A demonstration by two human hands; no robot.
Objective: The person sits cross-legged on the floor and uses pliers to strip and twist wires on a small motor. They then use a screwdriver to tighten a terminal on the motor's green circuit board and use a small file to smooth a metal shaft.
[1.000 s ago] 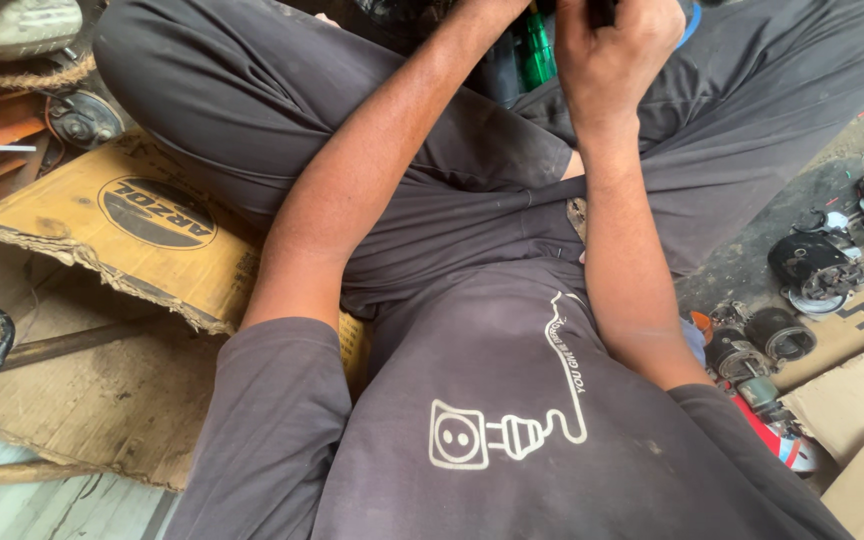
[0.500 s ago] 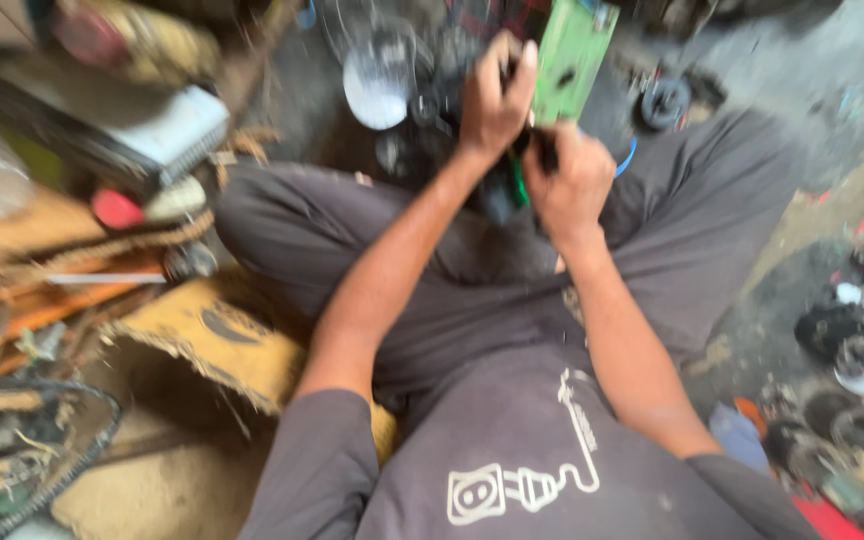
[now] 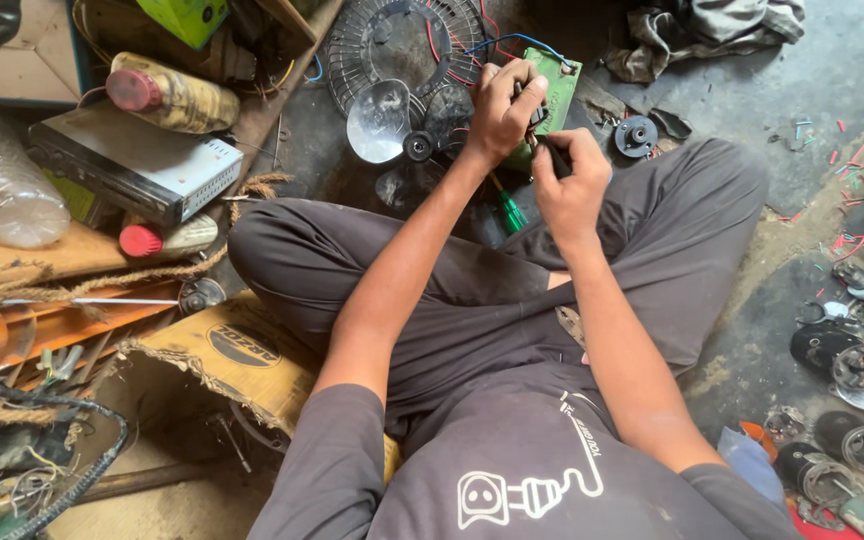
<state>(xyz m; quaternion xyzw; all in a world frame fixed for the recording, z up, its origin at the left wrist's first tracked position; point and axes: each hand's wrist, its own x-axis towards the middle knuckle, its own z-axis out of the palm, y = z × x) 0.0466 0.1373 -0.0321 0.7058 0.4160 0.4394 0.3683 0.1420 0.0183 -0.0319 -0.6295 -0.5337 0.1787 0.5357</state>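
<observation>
A person is sitting cross-legged on the floor (image 3: 832, 70), both arms reaching forward over the knees. The left hand (image 3: 500, 108) is closing its fingers around the edge of a green circuit board (image 3: 559, 85), holding it up just above the lap. The right hand (image 3: 570, 185) is sitting just below and beside the left, its fingers pinched together on a slim dark tool (image 3: 552, 152) whose tip is touching the board. A green-handled screwdriver (image 3: 510, 212) is lying between the legs, under the hands. Red and blue wires (image 3: 512, 40) are running from the board's top edge toward a wire fan guard (image 3: 382, 35), which is lying on the floor beyond the hands; fan blades (image 3: 382, 118) with a dark hub are resting against it, just left of the left hand. A small black pulley (image 3: 636, 135) is lying near the right knee. A metal box (image 3: 137, 165) and a clear plastic bottle (image 3: 2, 195) are sitting at the far left, well apart from the hands. Motor parts (image 3: 852, 365) are lying at the right
</observation>
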